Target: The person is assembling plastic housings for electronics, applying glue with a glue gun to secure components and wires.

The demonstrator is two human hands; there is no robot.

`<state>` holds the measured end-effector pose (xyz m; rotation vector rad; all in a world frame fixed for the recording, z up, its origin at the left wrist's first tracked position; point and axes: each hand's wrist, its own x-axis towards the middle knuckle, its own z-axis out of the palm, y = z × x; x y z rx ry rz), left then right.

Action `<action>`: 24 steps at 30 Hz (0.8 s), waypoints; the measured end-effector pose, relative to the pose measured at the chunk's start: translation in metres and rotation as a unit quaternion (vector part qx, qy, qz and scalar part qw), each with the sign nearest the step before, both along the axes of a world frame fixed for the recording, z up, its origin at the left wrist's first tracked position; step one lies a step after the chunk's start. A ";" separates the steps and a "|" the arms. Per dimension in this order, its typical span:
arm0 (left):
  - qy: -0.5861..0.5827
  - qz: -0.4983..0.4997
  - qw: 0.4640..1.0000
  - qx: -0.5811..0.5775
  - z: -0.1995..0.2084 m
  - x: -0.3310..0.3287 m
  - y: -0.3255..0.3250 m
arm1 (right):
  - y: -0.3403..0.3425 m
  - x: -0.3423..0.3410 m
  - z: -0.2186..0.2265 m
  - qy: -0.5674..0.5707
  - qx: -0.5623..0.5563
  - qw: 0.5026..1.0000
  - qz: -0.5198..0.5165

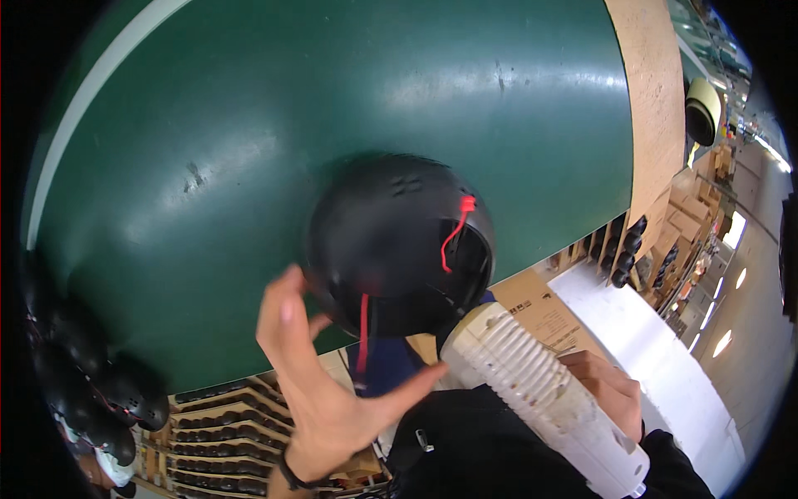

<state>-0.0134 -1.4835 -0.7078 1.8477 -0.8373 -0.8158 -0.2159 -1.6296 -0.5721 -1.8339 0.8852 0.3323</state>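
A black helmet shell (374, 224) rests on the green work table (549, 108), its open side facing me. One red strap (455, 237) lies on its right side, and another red strap (363, 333) hangs from the near rim. My left hand (320, 387) is open beside the helmet's near left edge. Its upper fingertips are close to the shell; whether they touch I cannot tell. My right hand (603, 382) is closed around a white hand-held tool (540, 391) with a ribbed body. The tool's dark front end reaches the helmet's near right opening, where its tip is hidden.
Several black helmets (125, 391) are piled at the left. Wooden racks (224, 437) with rows of black helmets stand below the table's near edge. A cardboard piece (544, 312) and a white surface (632, 333) lie near right. A wooden board (648, 91) borders the table's right end.
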 end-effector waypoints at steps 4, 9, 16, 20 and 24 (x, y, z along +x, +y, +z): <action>0.022 -0.035 0.997 0.060 0.008 0.009 0.022 | 0.009 -0.009 -0.016 0.001 -0.001 1.000 0.024; -0.064 -0.053 0.997 0.001 0.004 0.052 -0.039 | 0.021 0.001 -0.006 0.020 -0.102 0.995 0.009; -0.012 -0.305 0.946 -0.111 -0.028 0.082 -0.110 | 0.028 0.002 -0.017 0.019 -0.091 0.996 0.011; 0.015 -0.341 0.926 -0.161 -0.020 0.076 -0.119 | 0.029 0.003 -0.019 0.006 -0.091 0.996 0.014; 0.070 -0.323 0.930 -0.162 -0.019 0.063 -0.124 | 0.031 0.004 -0.023 -0.015 -0.102 0.995 0.014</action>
